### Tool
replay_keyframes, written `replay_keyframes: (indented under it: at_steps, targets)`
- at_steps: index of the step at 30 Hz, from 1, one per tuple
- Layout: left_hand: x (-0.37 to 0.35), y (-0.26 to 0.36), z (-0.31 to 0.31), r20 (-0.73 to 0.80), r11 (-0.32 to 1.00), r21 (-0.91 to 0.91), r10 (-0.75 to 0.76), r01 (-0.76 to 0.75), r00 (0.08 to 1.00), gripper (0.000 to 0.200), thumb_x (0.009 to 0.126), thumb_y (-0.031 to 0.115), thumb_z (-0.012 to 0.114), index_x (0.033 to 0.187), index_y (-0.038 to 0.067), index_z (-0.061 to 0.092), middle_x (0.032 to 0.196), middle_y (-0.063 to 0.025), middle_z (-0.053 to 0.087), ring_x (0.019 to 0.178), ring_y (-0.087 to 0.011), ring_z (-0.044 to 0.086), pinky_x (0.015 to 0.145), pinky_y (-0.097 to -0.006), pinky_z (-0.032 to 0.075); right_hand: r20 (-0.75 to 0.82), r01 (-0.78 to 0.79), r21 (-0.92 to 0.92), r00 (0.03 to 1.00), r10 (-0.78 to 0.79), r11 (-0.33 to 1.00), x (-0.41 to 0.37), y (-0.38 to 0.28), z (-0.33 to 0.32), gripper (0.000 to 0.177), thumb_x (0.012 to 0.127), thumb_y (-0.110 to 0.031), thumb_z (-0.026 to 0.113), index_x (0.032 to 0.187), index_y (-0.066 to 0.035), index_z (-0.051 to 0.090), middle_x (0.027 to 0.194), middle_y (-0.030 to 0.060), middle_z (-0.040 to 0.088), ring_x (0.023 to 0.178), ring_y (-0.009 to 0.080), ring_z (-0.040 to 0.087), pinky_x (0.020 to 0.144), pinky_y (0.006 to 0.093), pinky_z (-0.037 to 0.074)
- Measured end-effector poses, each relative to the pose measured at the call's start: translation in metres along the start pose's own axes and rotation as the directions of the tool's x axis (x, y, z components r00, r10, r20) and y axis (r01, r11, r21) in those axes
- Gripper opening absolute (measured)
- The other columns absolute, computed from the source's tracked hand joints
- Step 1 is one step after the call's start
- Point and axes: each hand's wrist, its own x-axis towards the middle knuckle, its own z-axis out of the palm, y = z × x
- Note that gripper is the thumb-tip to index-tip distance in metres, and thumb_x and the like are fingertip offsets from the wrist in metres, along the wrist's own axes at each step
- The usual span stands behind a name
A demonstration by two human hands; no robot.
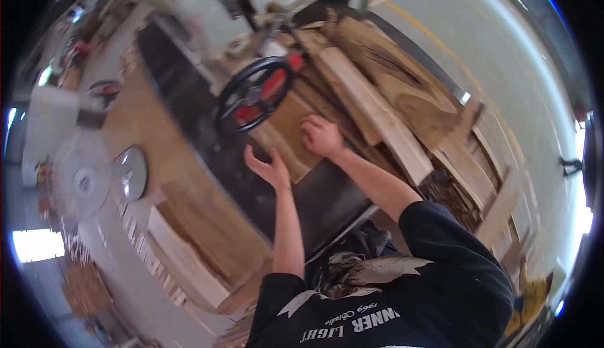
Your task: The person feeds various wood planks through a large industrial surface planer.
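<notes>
- Left hand [270,169] is up in the air over the dark machine table [321,200], palm wide open, holding nothing.
- Right hand [321,135] has its fingers curled and rests on the wooden board [290,145]; I can't tell if it has a grip.
- The board lies just beside the black handwheel [251,95].

Here are 1 left hand [270,169], 1 right hand [322,135], 1 black handwheel [253,95], 1 fan [83,182], 1 plank pile [390,118].

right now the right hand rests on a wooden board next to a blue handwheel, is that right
No: the head view shows a black and red handwheel, not blue. The right hand does rest on the wooden board beside it.
</notes>
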Motion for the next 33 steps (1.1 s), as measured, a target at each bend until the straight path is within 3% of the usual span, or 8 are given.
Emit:
replay_keyframes:
  at_steps: [6,10,14,19,22,25,30,33]
  targets:
    - [-0.115,-0.005,-0.121,-0.095,0.963,0.082,-0.248,0.256,0.964,0.065,0.094,0.010,0.076,0.151,-0.001,0.048,0.152,-0.0186,0.050,0.144,-0.0356,0.045,0.121,-0.0469,0.036,0.021,-0.001,-0.012,1.000,0.002,1.000,0.035,0.003,0.018,0.019,0.083,-0.016,0.069,0.099,-0.006,0.071,0.116,0.0109,0.070,0.111,0.0299,0.068,0.090,0.0429,0.060]
    - [-0.162,0.004,-0.186,-0.124,0.945,0.228,-0.210,0.234,0.970,0.065,0.096,0.019,0.074,0.151,-0.002,0.048,0.149,-0.0215,0.052,0.141,-0.0393,0.048,0.121,-0.0494,0.035,0.069,-0.043,0.007,0.997,0.042,0.999,0.054,-0.001,0.022,0.020,0.085,-0.019,0.069,0.100,-0.006,0.071,0.115,0.0118,0.068,0.118,0.0310,0.063,0.095,0.0424,0.057]
    - [-0.189,0.000,-0.248,-0.169,0.937,0.287,-0.157,0.201,0.973,0.065,0.097,0.026,0.073,0.151,-0.001,0.049,0.150,-0.0225,0.053,0.140,-0.0421,0.048,0.119,-0.0521,0.035,-0.221,0.132,0.026,0.967,-0.123,0.991,0.039,-0.001,0.026,0.018,0.084,-0.011,0.070,0.101,-0.006,0.070,0.113,0.0141,0.066,0.117,0.0364,0.062,0.098,0.0451,0.054]
    - [-0.218,-0.017,-0.306,-0.337,0.856,0.429,-0.145,0.289,0.930,0.052,0.101,0.030,0.070,0.143,0.000,0.058,0.138,-0.0211,0.063,0.134,-0.0399,0.055,0.115,-0.0503,0.040,-0.109,0.089,0.194,0.992,-0.068,0.977,-0.046,-0.027,-0.023,0.020,0.082,-0.002,0.070,0.102,-0.004,0.066,0.117,0.0154,0.066,0.122,0.0393,0.061,0.100,0.0506,0.052]
    - [-0.218,-0.032,-0.311,-0.383,0.877,0.177,-0.356,0.446,0.852,0.038,0.108,0.034,0.062,0.120,-0.001,0.069,0.112,-0.0185,0.072,0.110,-0.0341,0.067,0.099,-0.0445,0.050,-0.051,-0.063,0.208,0.996,0.076,0.976,-0.094,-0.029,-0.050,0.019,0.084,-0.002,0.069,0.103,-0.004,0.066,0.118,0.0157,0.066,0.123,0.0401,0.061,0.102,0.0520,0.051]
    - [-0.187,-0.007,-0.309,-0.272,0.896,0.131,-0.380,0.425,0.884,0.046,0.113,0.038,0.054,0.093,-0.002,0.067,0.082,-0.0124,0.067,0.081,-0.0274,0.064,0.080,-0.0400,0.050,-0.001,-0.135,0.174,0.990,0.138,0.975,-0.135,-0.033,-0.071,0.019,0.085,-0.002,0.069,0.104,-0.004,0.067,0.119,0.0154,0.067,0.126,0.0403,0.060,0.105,0.0515,0.051]
    - [-0.099,0.058,-0.274,-0.219,0.931,-0.137,-0.362,0.339,0.906,0.049,0.114,0.037,0.053,0.078,0.003,0.053,0.069,-0.0007,0.048,0.070,-0.0136,0.049,0.068,-0.0328,0.043,-0.008,-0.163,0.134,0.986,0.165,0.977,-0.154,-0.037,-0.082,0.019,0.085,-0.002,0.069,0.104,-0.004,0.069,0.121,0.0148,0.068,0.131,0.0394,0.059,0.110,0.0501,0.049]
    - [-0.065,0.042,-0.256,-0.091,0.893,-0.331,-0.351,0.305,0.932,0.044,0.114,0.035,0.055,0.082,0.005,0.060,0.074,0.0037,0.052,0.072,-0.0098,0.049,0.065,-0.0303,0.045,-0.015,-0.197,0.078,0.980,0.199,0.977,-0.151,-0.039,-0.086,0.020,0.084,-0.001,0.068,0.104,-0.004,0.069,0.123,0.0148,0.068,0.131,0.0392,0.059,0.111,0.0504,0.048]
